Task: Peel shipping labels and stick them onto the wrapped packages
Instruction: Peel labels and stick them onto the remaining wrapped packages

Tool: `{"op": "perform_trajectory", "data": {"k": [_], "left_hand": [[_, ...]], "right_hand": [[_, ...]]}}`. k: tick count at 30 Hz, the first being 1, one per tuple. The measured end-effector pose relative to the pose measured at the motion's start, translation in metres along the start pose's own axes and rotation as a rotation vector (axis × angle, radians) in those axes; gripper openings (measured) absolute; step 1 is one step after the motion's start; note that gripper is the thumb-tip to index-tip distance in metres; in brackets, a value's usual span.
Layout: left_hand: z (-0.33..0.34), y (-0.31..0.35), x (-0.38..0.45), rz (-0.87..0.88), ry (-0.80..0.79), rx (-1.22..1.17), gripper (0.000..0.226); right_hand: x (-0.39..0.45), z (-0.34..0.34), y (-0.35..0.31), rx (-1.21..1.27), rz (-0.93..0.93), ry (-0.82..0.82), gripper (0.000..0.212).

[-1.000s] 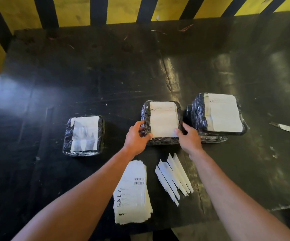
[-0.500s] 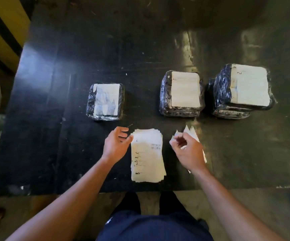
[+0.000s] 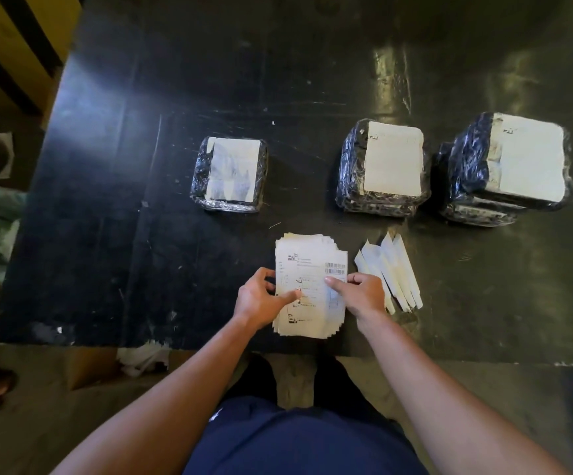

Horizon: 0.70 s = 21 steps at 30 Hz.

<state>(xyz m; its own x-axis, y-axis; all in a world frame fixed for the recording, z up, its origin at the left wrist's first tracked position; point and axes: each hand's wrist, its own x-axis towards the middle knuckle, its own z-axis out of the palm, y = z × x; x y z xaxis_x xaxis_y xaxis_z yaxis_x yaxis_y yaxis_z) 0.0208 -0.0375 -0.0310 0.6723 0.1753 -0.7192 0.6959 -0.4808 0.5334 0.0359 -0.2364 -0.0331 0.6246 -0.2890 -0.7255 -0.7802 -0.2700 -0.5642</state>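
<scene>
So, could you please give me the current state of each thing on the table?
Label stack: flat, both hands on it.
Left hand: thumb pressing the top sheet.
Right hand: thumb pressing the top sheet.
Left package: wrapped, labelled.
Middle package: wrapped, labelled.
Right package: labelled, stacked on another.
Backing strips: fanned, loose.

1. Three wrapped packages sit in a row across the surface [image 3: 106, 166]: left package [image 3: 229, 174], middle package [image 3: 383, 168], right package [image 3: 509, 162].
2. Right package is stacked on another package [image 3: 480, 212].
3. Label stack [image 3: 311, 265] lies nearer the person, in front of the middle package.
4. Backing strips [image 3: 391, 269] lie just right of the stack.
</scene>
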Motion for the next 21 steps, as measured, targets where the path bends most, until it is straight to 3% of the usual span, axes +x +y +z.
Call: {"op": "perform_trajectory", "data": {"k": [8,14,19,21], "left_hand": [[-0.003,0.000,0.003,-0.023,-0.008,-0.049,0.056],[-0.016,0.020,-0.012,0.130,0.178,-0.051,0.055],[-0.043,0.061,-0.046,0.213,-0.109,-0.350,0.073],[-0.053,0.076,-0.059,0.265,-0.162,-0.438,0.056]], "right_hand": [[-0.005,-0.017,-0.002,0.129,0.005,0.041,0.006],[-0.030,-0.051,-0.019,0.237,-0.120,-0.087,0.011],[-0.059,-0.060,-0.051,0.259,-0.240,-0.257,0.009],[-0.072,-0.058,-0.064,0.237,-0.304,-0.303,0.005]]}}
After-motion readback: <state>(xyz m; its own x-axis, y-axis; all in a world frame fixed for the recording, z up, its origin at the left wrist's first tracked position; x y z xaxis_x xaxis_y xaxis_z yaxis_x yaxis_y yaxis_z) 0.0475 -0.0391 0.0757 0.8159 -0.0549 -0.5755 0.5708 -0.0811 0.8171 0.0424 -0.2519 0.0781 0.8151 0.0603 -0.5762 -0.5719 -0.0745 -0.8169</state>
